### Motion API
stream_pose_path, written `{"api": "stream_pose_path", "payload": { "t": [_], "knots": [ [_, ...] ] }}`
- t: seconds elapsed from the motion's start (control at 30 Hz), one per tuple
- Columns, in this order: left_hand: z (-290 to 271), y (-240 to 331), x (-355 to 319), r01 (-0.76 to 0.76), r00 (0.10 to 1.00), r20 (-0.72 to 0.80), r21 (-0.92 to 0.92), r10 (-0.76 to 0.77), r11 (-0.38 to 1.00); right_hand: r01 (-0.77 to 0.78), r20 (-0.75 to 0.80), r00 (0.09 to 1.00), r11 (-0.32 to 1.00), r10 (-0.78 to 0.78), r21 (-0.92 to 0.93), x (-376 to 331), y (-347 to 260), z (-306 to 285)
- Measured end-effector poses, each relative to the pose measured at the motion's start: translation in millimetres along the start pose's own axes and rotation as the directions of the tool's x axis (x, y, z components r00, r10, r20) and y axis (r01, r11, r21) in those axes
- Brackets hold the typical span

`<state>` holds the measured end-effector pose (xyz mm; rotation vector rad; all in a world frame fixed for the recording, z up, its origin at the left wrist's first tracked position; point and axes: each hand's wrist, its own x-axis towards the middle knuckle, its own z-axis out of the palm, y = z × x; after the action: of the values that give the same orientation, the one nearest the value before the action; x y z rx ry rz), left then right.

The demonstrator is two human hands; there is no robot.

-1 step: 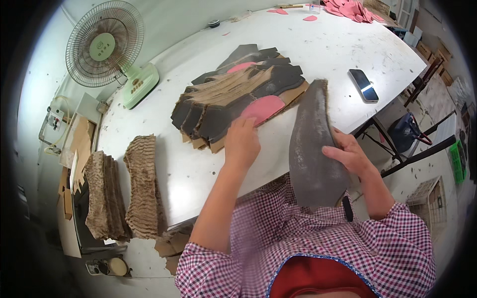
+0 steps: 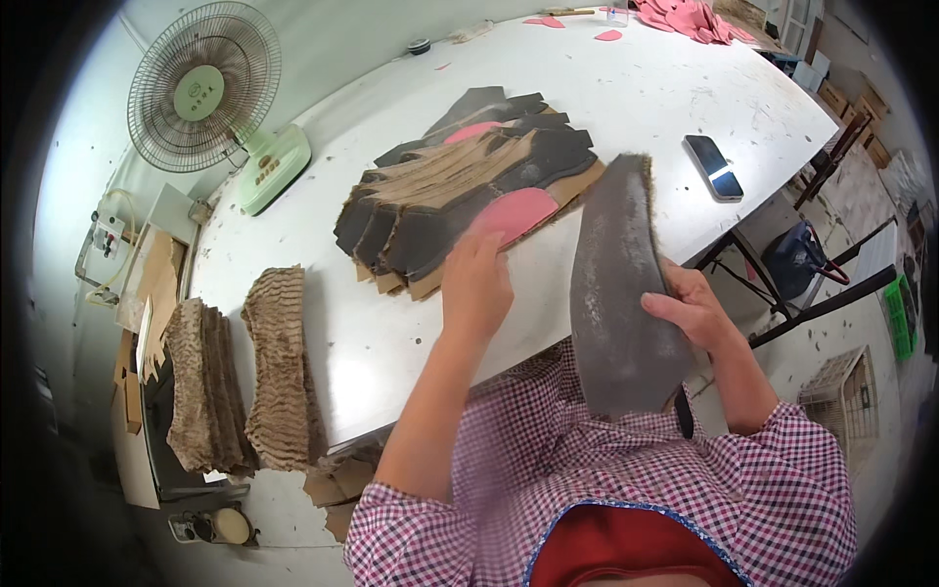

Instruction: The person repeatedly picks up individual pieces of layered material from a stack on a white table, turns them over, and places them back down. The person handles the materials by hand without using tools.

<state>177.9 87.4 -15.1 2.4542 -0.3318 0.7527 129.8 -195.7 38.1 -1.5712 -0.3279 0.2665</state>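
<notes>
My right hand (image 2: pixel 690 303) is closed on the right edge of a long, curved grey piece (image 2: pixel 616 284). Its thumb lies on the grey face; the other fingers are mostly behind. Brown pile shows along the top right edge of this piece. My left hand (image 2: pixel 476 279) has its fingers bent together at the lower left edge of a rounded pink piece (image 2: pixel 523 212); its thumb is hidden. The pink piece lies on an overlapping pile of dark grey pieces (image 2: pixel 430 235) with brown fuzzy edges and cardboard-coloured layers. Another pink piece (image 2: pixel 471 132) shows farther up the pile.
Two stacks of brown ribbed fur pieces, a thick stack (image 2: pixel 201 382) and another stack (image 2: pixel 277 362), sit at the table's left edge. A pale green fan (image 2: pixel 279 166) stands behind. A phone (image 2: pixel 714 166) lies at right; pink material (image 2: pixel 690 20) is heaped at the far end.
The grey piece in my right hand has shifted slightly to the right and turned a little. My left hand stays at the pink piece, with its fingers slightly blurred.
</notes>
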Motion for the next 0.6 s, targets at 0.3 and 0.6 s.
{"api": "stream_pose_path", "payload": {
  "t": [0.3,0.6],
  "knots": [
    [-29,54,-74,0.394,0.837,0.532,-0.749,-0.128,-0.533,-0.324,0.383,0.897,0.919,0.222,0.226,2,-8,29],
    [-54,74,-64,0.45,0.759,0.495,-0.868,-0.422,-0.21,0.309,0.227,0.943,0.895,-0.244,-0.322,9,-13,57]
  ]
}}
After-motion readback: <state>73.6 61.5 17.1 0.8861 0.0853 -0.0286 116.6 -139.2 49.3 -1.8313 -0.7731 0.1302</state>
